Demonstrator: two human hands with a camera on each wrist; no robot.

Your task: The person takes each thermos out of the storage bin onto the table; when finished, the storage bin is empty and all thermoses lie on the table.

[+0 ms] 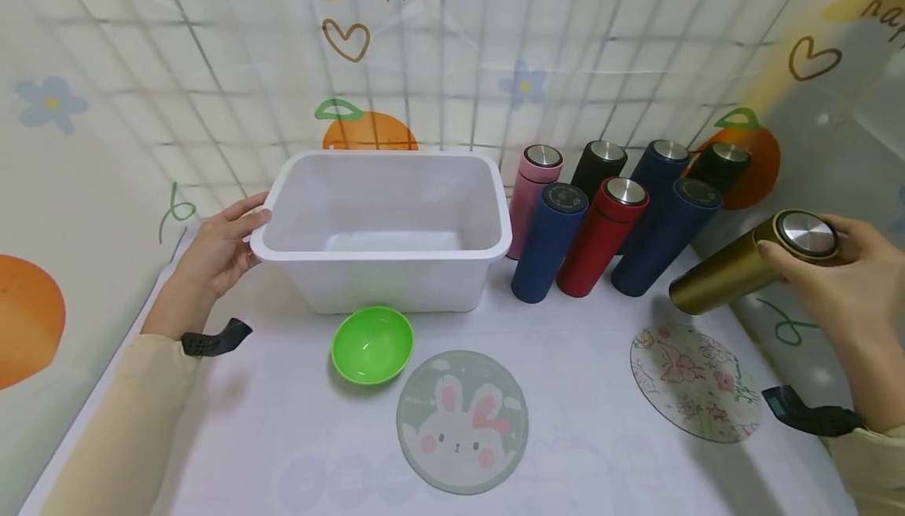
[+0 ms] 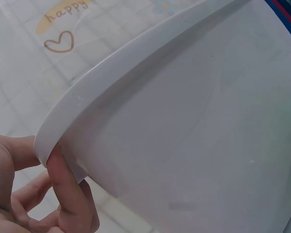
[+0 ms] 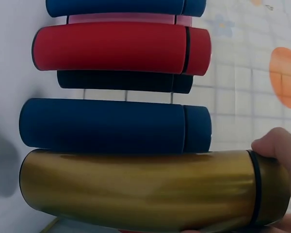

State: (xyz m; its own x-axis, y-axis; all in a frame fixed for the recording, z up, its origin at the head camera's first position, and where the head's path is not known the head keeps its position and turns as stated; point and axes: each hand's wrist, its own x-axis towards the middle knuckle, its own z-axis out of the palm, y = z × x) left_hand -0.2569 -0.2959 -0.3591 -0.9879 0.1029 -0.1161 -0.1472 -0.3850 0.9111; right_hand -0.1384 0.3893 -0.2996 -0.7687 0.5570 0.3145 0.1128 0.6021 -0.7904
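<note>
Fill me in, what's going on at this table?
A person's right hand grips a gold flask near its cap, holding it tilted beside a cluster of seven upright flasks. The left hand holds the left rim of an empty white bin, fingers tucked under the lip. In front of the bin sit a green bowl and two round coasters, a rabbit one and a floral one.
</note>
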